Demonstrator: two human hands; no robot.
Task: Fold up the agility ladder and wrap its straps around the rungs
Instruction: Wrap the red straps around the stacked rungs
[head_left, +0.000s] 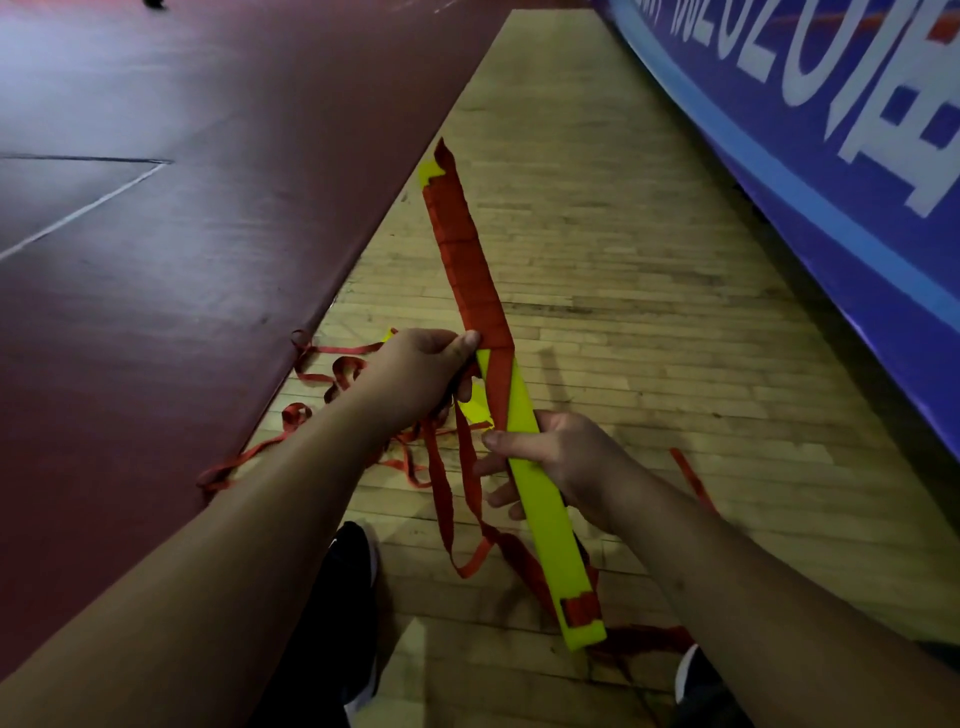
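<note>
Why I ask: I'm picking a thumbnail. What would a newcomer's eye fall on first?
The stack of yellow rungs slanting up the middle, its upper half wound in red strap, strikes first; the left hand grips it where the wrapping ends, the right hand lower. Loose strap lies tangled on the wooden floor, between a maroon mat at left and a blue banner at right.

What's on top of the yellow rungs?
Red strap is wound in tight turns over the far half of the rungs. The near half is mostly bare yellow. Under the wraps, the rungs are hidden except one yellow tip at the far end.
</note>
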